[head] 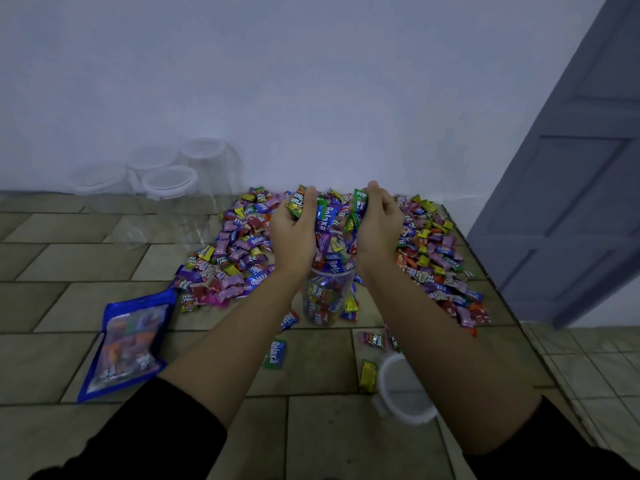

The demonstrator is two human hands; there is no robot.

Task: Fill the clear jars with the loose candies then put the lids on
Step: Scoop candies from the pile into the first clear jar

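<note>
A clear jar stands on the tiled surface, partly filled with wrapped candies. My left hand and my right hand are cupped together just above its mouth, holding a heap of candies between them; some are dropping into the jar. Behind and beside the jar spreads a big pile of loose candies. The jar's white lid lies flat at the front right. Several empty clear jars with lids stand at the back left by the wall.
A blue candy bag lies at the front left. Stray candies are scattered in front of the jar. A white wall runs behind, and a grey door stands at the right by the surface's edge.
</note>
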